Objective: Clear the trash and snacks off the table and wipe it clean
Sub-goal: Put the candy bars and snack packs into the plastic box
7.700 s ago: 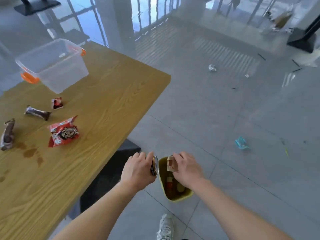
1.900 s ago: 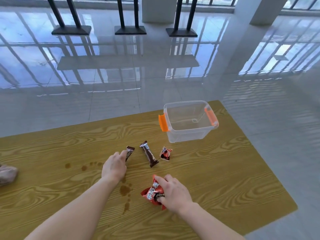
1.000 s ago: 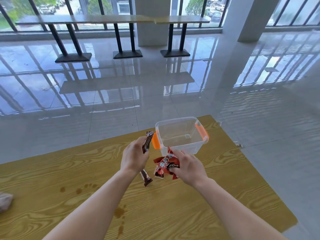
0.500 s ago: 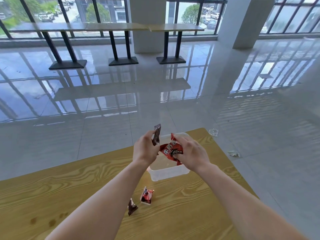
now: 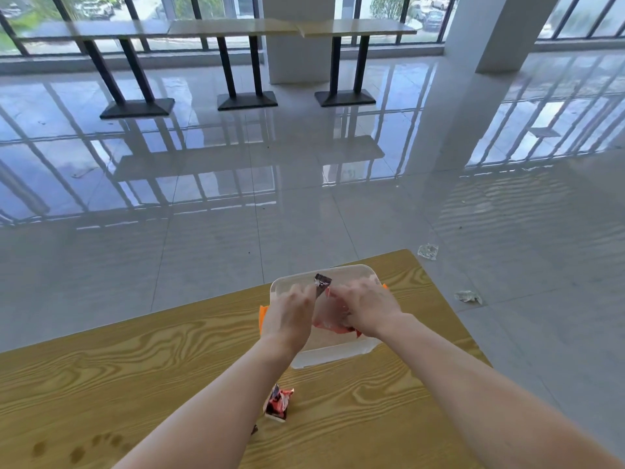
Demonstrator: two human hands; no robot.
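Your left hand pinches a dark-wrapped chocolate bar, fingers curled round it, and the bar's crimped end sticks up between your two hands. Your right hand grips a red snack packet, fingers closed over its top, so only the packet's lower edge shows under the palm. Both hands and both snacks are over the open top of the clear plastic box, which stands near the far right corner of the wooden table; an orange handle shows on the box's left side. Whether the red packet touches the box floor, you cannot tell.

On the table just in front of the box lies a small red-and-black snack packet, and a dark wrapper tip peeks out beside your left forearm. Brown stains mark the wood at lower left.

Past the table's right edge, two crumpled clear wrappers lie on the glossy tiled floor.
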